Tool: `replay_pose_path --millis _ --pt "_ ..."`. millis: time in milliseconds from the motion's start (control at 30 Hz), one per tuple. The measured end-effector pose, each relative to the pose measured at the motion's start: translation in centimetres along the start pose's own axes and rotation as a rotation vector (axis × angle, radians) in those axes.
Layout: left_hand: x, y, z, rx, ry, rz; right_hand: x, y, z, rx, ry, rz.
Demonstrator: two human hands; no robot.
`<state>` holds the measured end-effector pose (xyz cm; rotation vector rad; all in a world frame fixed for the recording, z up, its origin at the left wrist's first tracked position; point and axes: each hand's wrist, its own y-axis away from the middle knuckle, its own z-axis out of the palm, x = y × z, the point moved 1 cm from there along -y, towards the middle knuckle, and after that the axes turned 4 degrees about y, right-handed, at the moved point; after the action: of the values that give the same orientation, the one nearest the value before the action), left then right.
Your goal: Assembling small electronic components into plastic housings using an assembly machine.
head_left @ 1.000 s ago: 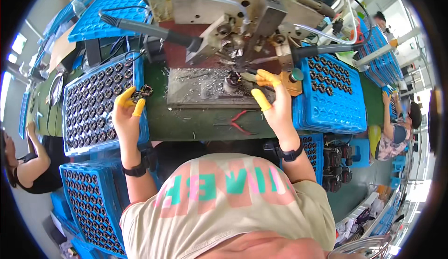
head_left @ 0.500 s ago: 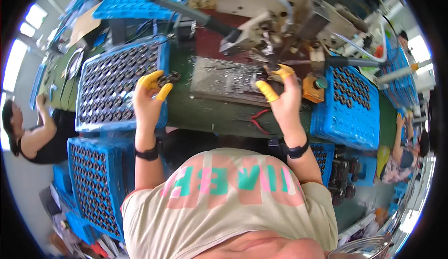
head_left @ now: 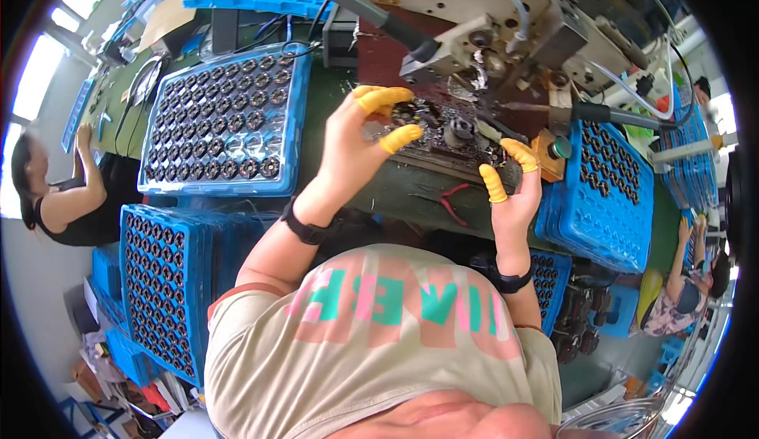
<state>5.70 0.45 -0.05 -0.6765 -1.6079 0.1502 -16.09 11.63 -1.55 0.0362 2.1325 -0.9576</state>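
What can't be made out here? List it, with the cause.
All in the head view:
- Part in the left hand: partly behind the fingers; fine details too small.
- Whether the right hand grips anything: too small and cluttered at the fingertips.
- Machine: top cut off by the upper edge.
- Red-handled tool: far end too dim.

Finger covers (head_left: pixel 402 139) are yellow, round parts (head_left: pixel 270 167) dark, trays (head_left: pixel 299 115) blue, the tabletop (head_left: pixel 319 107) green, the shirt (head_left: pixel 387 368) beige with pink and teal letters.
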Motion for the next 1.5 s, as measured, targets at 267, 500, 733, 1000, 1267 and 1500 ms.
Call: replay_pose_path --millis 267,500,733,1000,1267,1500 --pt "-0.9 -0.9 5.6 -0.032 0.015 0.027 0.3 0.7 -1.4 -0.020 0.001 -0.010" --pt "0.0 -1.1 5.3 -0.057 -0.064 0.076 -1.2 -0.9 0.5 -0.151 0.009 -0.273" --pt "1.1 -1.8 3.4 -0.041 -0.310 0.187 -0.9 -1.2 1.3 -0.186 0.033 -0.304" --pt "-3.7 -0.6 -0.6 -0.018 -0.520 -0.031 -1.6 -1.2 1.5 -0.224 0.107 -0.342" --pt "-0.7 -1.2 0.7 -0.056 -0.501 0.192 -1.3 -0.7 1.3 -0.182 0.066 -0.307" --pt "0.0 -2.9 4.6 -0.246 -0.306 0.238 -0.8 0.1 -0.5 -0.091 0.106 -0.239"
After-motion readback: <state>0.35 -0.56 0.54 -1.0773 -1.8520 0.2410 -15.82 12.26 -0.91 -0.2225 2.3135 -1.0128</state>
